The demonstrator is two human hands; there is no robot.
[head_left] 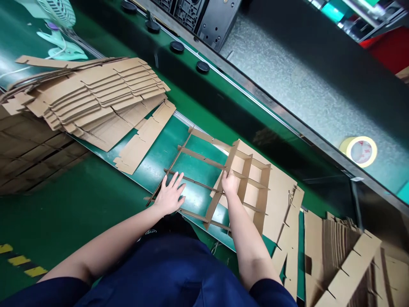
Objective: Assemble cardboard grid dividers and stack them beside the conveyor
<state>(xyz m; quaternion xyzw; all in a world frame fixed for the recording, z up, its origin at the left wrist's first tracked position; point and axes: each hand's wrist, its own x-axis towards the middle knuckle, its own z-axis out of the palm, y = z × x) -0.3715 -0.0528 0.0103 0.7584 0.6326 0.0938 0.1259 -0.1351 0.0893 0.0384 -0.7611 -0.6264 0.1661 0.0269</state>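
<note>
A partly assembled cardboard divider grid lies across the green bench, its slotted strips crossing one another. The cells at its right are small, while long strips reach left to a single cross strip. My left hand rests by this cross strip at the grid's lower left, fingers spread. My right hand grips a cross strip near the middle of the grid, fingers wrapped over its upper edge. Flat cardboard lies beneath the grid's right side.
A fanned pile of slotted cardboard strips and a loose piece lie left. More strips stand at lower right. A mint fan is at upper left; a tape roll lies beyond the bench's raised edge.
</note>
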